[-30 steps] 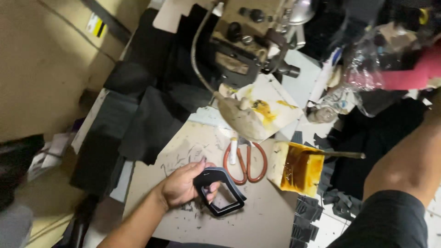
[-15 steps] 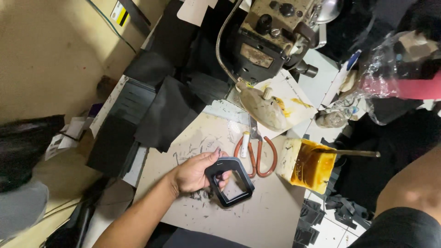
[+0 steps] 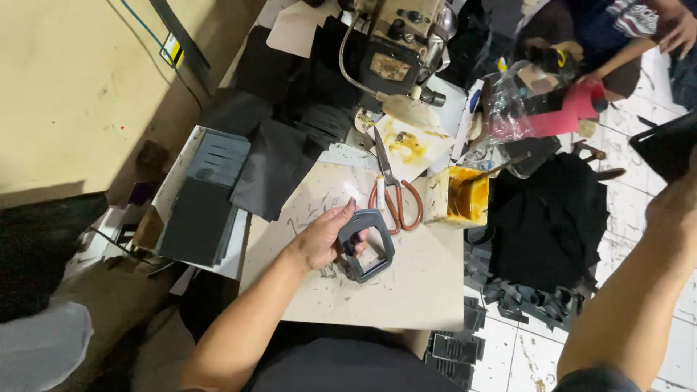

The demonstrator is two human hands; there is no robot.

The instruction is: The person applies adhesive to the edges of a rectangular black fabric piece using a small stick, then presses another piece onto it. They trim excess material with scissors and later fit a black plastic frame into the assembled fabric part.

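Cluttered cutting board (image 3: 406, 290): left hand (image 3: 323, 239) clamped on dark frame-shaped die (image 3: 367, 245), just left of scissors (image 3: 392, 192). Right hand (image 3: 671, 207) raised far right, grip unclear.

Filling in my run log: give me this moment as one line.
left hand: grips dark frame-shaped cutting die on work board | right hand: raised off to the side, grip unclear | scissors, glue tin beside die
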